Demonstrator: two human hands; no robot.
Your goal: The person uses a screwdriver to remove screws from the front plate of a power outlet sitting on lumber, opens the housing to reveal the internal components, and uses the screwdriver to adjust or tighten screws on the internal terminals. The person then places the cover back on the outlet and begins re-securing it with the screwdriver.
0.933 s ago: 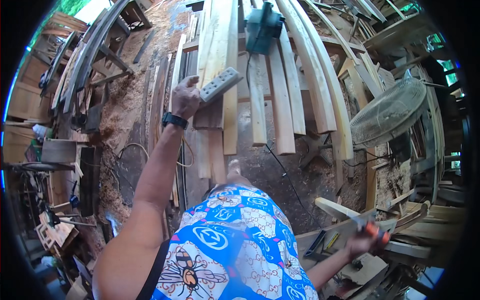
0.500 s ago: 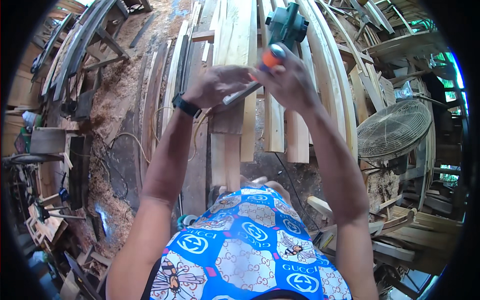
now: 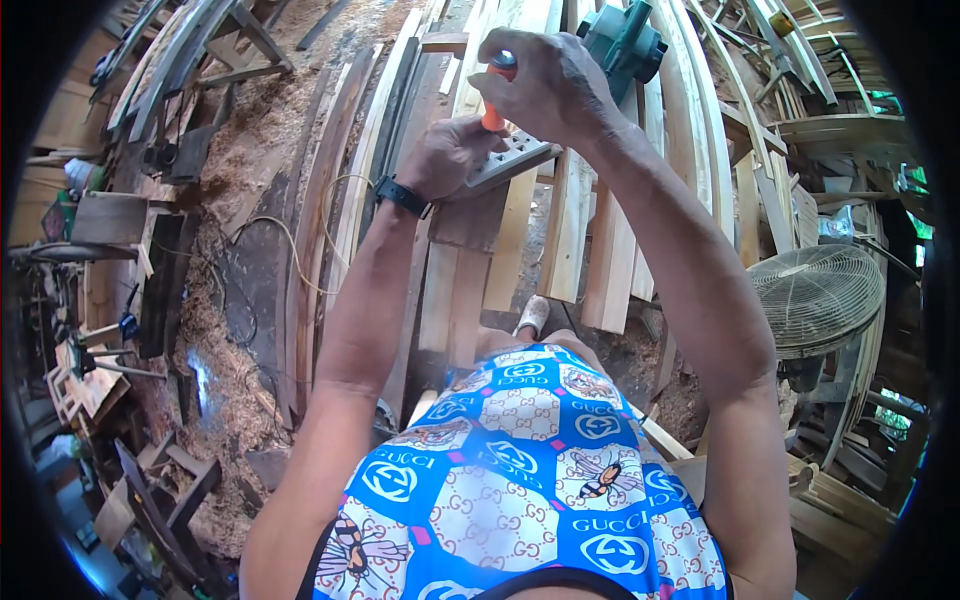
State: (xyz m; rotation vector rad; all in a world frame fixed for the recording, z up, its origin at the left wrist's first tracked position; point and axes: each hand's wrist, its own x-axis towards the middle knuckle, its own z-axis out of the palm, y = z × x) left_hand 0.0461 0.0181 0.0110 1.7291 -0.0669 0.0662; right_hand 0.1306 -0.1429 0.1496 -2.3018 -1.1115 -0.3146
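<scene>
My right hand (image 3: 560,85) is closed around the handle of a screwdriver (image 3: 493,117), orange with a dark end. It stands nearly upright over a grey metal piece with holes (image 3: 515,158); its tip is hidden. My left hand (image 3: 447,155), a dark watch on its wrist, is closed on the near left end of that metal piece, with fingers close to the foot of the screwdriver. Under the metal piece is a dark wooden board (image 3: 468,222). Just beyond my right hand, a green power tool (image 3: 625,45) rests on the planks.
Long pale planks (image 3: 565,230) run away from me below my hands. A round caged fan (image 3: 815,300) stands at the right. Wood shavings (image 3: 235,420) cover the floor on the left, where a thin cable (image 3: 285,240) loops. Stacked timber lines both sides.
The screwdriver has swung from a tilted hold to nearly upright over the metal piece. My right hand has moved left and up; my left hand now sits lower, against the metal piece.
</scene>
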